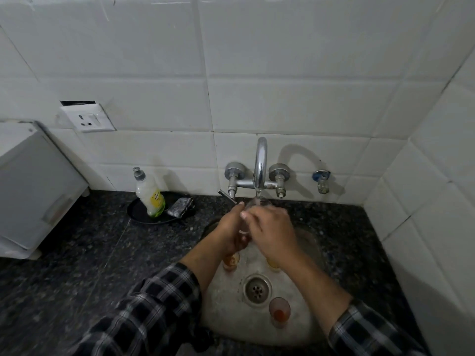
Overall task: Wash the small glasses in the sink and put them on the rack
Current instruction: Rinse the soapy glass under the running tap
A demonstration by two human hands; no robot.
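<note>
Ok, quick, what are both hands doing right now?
Left hand: grips the small clear glass under the chrome tap.
Right hand: fingers curled round the same glass.

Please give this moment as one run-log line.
step: rinse | left hand: holds clear glass under tap | right hand: grips same glass | sink: three stained glasses wait | rack: not in view

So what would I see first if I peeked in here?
Both hands meet in the middle: the left hand and right hand hold a clear glass right under the shiny tap. Below, in the sink, stand three dirty little glasses: a red-stained glass beside the drain, an orange glass and a yellow glass under the arms.
</note>
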